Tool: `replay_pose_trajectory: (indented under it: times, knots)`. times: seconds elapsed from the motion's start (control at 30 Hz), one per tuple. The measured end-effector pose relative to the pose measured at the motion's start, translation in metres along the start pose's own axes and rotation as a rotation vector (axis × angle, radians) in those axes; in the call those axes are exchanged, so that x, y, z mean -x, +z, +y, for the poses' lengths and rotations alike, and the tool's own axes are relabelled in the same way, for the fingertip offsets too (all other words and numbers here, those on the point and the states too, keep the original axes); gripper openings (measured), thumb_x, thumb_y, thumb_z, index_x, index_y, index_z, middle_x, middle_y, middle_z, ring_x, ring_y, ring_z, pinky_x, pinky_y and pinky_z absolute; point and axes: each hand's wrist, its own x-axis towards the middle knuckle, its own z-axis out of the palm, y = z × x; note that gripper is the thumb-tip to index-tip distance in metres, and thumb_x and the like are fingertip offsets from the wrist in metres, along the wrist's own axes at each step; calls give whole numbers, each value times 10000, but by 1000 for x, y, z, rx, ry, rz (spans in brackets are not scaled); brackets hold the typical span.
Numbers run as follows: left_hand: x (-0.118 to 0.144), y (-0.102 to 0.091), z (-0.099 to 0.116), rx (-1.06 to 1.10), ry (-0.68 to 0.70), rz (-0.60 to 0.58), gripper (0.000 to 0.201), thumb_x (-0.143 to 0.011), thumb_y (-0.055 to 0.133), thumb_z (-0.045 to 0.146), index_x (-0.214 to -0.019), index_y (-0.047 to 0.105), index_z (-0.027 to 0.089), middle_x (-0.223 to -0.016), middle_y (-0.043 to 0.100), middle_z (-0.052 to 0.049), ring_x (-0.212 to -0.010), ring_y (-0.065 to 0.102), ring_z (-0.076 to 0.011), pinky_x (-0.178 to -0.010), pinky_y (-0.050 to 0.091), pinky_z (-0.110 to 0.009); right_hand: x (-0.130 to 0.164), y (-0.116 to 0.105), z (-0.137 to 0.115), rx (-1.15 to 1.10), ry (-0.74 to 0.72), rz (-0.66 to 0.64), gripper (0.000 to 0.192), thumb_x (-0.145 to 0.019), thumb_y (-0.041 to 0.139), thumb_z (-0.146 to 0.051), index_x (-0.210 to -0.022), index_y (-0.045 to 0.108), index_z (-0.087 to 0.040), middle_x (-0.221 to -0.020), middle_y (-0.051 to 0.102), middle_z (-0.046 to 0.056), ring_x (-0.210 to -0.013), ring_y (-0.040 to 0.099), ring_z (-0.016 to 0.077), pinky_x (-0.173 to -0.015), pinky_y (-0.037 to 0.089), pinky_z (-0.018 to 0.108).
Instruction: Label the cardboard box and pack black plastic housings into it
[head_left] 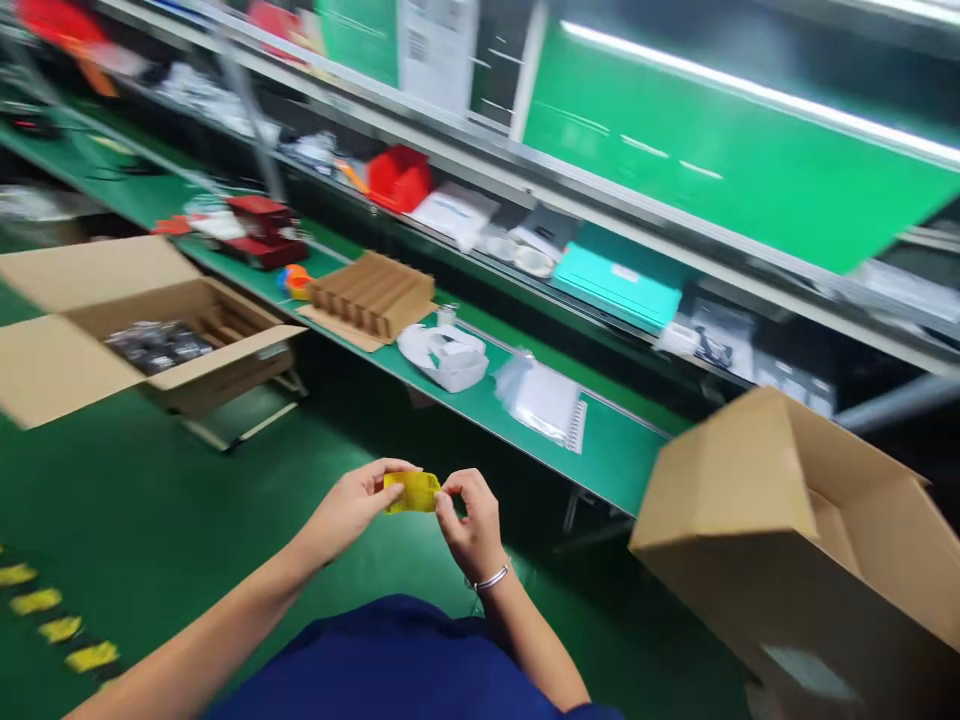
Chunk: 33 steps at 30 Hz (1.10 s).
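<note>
A small yellow label (pixel 411 492) is held between both hands above the green floor, in front of my blue top. My left hand (pixel 352 505) pinches its left end with thumb and fingers. My right hand (pixel 469 525), with a silver bracelet at the wrist, pinches its right end. The picture is blurred by motion, so any print on the label is unreadable.
An open cardboard box (pixel 150 330) with dark bagged parts stands at left on a low stand. Another open box (pixel 795 540) tilts at right. The green bench (pixel 615 455) carries cardboard dividers (pixel 373 293), a white bundle (pixel 444 355) and clear bags (pixel 544 400). Shelves above hold red bins.
</note>
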Motion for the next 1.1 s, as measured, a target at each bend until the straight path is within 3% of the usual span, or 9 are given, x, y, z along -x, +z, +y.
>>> replay_pose_trajectory:
  times: [0.13,0.23,0.47,0.57,0.67,0.8,0.93,1.0,1.1]
  knots:
    - [62,-112,-5,-4,45,338,427,-660,815,545,-892,710,202,-794,731,-51,-749,671,-222,-693,531,-323,-27,108,-37,-316,3,-225,166,-850,596,-377,-729,567,-267,-752,624,50,-695,595,205,-649,517,357]
    - [113,-175,-6,25,59,537,512,-672,818,550,-1034,700,207,-817,716,-36,-752,670,-206,-680,531,-297,-49,183,-72,-612,181,-467,263,-800,666,-460,-712,571,-232,-704,570,15,-636,521,157,-619,478,310]
    - [199,-257,-19,526,249,842,670,-611,882,516,-1187,702,225,-910,730,-57,-797,684,-189,-720,558,-271,-61,348,-139,-893,793,-1077,493,-545,872,-524,-743,560,-198,-720,592,-12,-656,572,123,-558,538,241]
    - [217,-293,-33,577,266,953,531,-609,864,458,-1069,752,218,-904,747,-67,-817,692,-215,-761,578,-315,-56,417,-151,-858,861,-1281,502,-529,886,-501,-774,574,-194,-734,597,-11,-659,586,119,-531,553,226]
    - [230,-344,-51,391,163,1139,325,-631,810,379,-902,762,207,-888,761,-52,-820,692,-209,-807,570,-319,-53,488,-159,-797,849,-1413,477,-558,872,-496,-755,558,-196,-733,590,-15,-655,573,110,-530,544,215]
    - [251,-425,-65,151,-49,1387,304,-656,708,390,-891,764,206,-857,766,-37,-787,690,-202,-745,550,-299,-56,588,-176,-718,628,-1488,393,-672,771,-526,-796,585,-203,-737,590,-10,-677,569,122,-601,540,250]
    - [275,-497,-60,-31,-221,1557,369,-675,673,478,-898,767,199,-852,770,-51,-753,690,-203,-720,547,-307,-61,683,-207,-641,-11,-1422,282,-860,617,-415,-1043,661,-205,-1068,664,83,-842,624,169,-750,559,335]
    - [287,-522,-55,-109,-298,1641,379,-691,672,505,-901,760,202,-882,776,-59,-778,701,-216,-738,553,-322,-65,721,-229,-637,-254,-1438,424,-907,587,-361,-1296,590,-193,-1337,586,151,-953,648,187,-844,570,375]
    - [307,-552,-56,-129,-362,1833,398,-712,697,519,-961,744,211,-957,777,-56,-862,712,-237,-812,559,-348,-74,767,-266,-654,-507,-1479,684,-948,600,-389,-1531,353,-131,-1510,459,229,-1164,631,222,-1004,539,401]
